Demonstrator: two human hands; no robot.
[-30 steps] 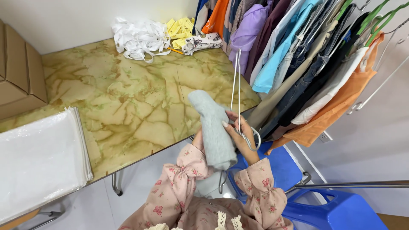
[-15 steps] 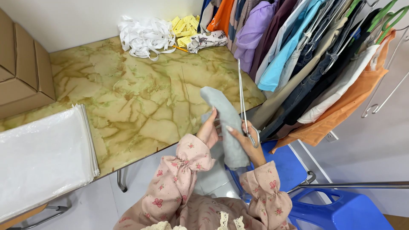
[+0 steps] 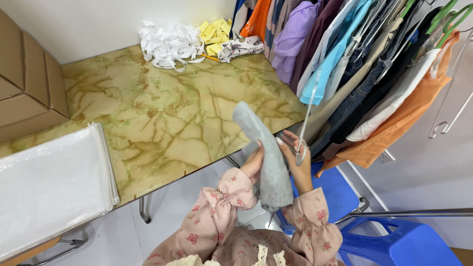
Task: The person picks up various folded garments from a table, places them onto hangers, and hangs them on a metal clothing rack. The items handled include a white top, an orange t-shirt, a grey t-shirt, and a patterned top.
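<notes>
Since the earlier frames, both hands have been shifting a little toward 3 o'clock with the grey garment (image 3: 268,157), which is now tipping its upper end toward 11 o'clock over the table edge. Left hand (image 3: 256,165) is pressing against the garment's 9 o'clock side, fingers mostly hidden behind the cloth, so how far they are closing cannot be told. Right hand (image 3: 295,157) is curling around the garment's 3 o'clock side, fingers closed on the hook end of a thin wire hanger (image 3: 306,118), whose wire is rising toward 12 o'clock. Garment is hanging upright between the two hands, lower end drooping over the pink floral sleeves (image 3: 221,212). Marbled green-yellow table (image 3: 148,113) is lying at 10 o'clock of the hands. On it, a stack of clear plastic bags (image 3: 49,182) is sitting at 8 o'clock, brown cartons (image 3: 29,88) at 10 o'clock, a heap of white straps (image 3: 170,42) and yellow pieces (image 3: 214,34) at 12 o'clock. Crowded rack of hanging clothes (image 3: 354,69) is filling 1 to 2 o'clock, just beside the hanger and crowding the right hand's side. Blue plastic chair (image 3: 394,241) is standing at 5 o'clock, a metal rail (image 3: 419,213) crossing above it.
</notes>
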